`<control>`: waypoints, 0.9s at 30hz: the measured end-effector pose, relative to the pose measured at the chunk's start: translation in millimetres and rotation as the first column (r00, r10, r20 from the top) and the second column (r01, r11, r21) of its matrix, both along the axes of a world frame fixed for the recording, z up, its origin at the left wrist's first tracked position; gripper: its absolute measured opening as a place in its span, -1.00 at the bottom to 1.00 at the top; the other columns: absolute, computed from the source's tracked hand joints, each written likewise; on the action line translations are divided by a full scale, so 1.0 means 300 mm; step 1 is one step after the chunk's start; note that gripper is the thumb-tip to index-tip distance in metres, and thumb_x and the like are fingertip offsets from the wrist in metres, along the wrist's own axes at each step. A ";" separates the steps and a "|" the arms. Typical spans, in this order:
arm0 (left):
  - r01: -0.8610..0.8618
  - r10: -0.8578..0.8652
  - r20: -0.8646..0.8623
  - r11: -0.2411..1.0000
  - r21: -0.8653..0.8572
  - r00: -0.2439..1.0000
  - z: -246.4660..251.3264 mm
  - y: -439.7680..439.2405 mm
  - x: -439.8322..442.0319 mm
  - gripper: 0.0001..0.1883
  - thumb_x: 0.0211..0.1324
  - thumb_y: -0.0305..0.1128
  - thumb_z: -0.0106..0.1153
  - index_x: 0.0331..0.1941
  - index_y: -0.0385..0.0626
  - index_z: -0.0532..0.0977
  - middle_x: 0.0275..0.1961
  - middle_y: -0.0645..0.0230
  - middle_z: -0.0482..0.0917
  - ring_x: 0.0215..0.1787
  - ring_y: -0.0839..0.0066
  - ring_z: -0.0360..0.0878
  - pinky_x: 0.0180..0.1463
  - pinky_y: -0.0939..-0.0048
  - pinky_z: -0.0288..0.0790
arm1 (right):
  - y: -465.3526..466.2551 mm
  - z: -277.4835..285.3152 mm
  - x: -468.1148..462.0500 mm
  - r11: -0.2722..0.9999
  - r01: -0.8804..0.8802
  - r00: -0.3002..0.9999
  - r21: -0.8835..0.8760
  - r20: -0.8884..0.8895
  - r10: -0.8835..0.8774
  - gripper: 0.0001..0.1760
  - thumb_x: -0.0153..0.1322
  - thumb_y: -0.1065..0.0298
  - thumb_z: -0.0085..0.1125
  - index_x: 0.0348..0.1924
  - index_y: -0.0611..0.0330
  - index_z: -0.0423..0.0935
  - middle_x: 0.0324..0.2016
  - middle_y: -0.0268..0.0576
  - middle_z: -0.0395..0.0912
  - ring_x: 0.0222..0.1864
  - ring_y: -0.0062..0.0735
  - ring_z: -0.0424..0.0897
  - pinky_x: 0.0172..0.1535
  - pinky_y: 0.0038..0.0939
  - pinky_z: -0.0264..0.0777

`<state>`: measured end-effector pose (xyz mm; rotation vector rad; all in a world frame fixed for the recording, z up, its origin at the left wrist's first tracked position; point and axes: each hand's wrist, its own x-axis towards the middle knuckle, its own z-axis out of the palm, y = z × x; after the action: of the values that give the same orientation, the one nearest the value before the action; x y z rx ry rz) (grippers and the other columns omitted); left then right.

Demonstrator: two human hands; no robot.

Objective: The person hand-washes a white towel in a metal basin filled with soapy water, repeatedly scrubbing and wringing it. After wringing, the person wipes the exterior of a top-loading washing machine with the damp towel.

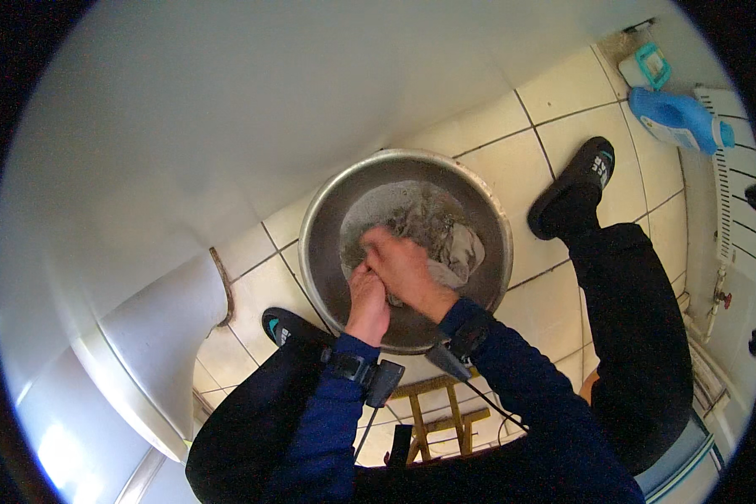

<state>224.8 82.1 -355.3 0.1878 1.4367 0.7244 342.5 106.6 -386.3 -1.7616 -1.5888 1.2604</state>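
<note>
A round metal basin stands on the floor in front of me, with foamy water in its bottom. Wet light-grey cloth lies bunched in the water, mostly to the right of my hands. My left hand and my right hand meet over the basin's left middle, fingers curled around a part of the cloth. Motion blurs the right fingers, which cross above the left ones. Most of the gripped cloth is hidden; a small piece shows between the wrists.
A white ceramic pedestal is at left, and a pale smooth panel rises behind the basin. Black slippers flank it on tiles. A blue bottle, a teal-lidded container and a radiator are at right. Below me is a yellowish stool frame.
</note>
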 end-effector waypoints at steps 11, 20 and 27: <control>0.257 -0.258 0.102 0.966 0.018 0.961 0.047 0.034 -0.018 -0.53 0.33 -0.59 -0.07 0.31 -0.27 0.43 0.21 0.25 0.59 0.22 0.42 0.58 0.30 0.34 0.44 | 0.038 -0.038 0.087 0.994 0.097 0.956 -0.045 0.282 -0.080 -0.74 0.46 0.32 0.17 0.01 0.05 0.50 -0.36 0.13 0.68 -0.31 0.20 0.70 -0.25 0.07 0.56; 0.179 -0.179 0.017 0.984 -0.008 0.984 -0.004 0.007 -0.012 -0.65 0.40 -0.57 -0.05 0.20 -0.24 0.52 0.16 0.25 0.63 0.19 0.41 0.60 0.28 0.36 0.46 | -0.008 -0.023 0.032 0.985 0.095 0.995 0.145 -0.018 -0.093 -0.80 0.41 0.32 0.19 -0.12 0.11 0.51 -0.41 0.16 0.68 -0.36 0.22 0.69 -0.27 0.21 0.54; 0.239 -0.239 -0.024 0.971 -0.031 0.971 0.037 0.026 -0.020 -0.59 0.33 -0.58 0.02 0.25 -0.30 0.48 0.18 0.20 0.62 0.19 0.38 0.60 0.27 0.34 0.48 | 0.003 0.006 0.021 0.947 0.037 0.994 0.318 0.090 -0.069 -0.76 0.42 0.33 0.18 -0.05 0.09 0.53 -0.48 0.15 0.66 -0.37 0.22 0.70 -0.33 0.17 0.53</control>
<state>218.7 90.0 -344.0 0.3444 1.4202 0.5054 349.0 107.4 -384.4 -1.6701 -1.6790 0.8468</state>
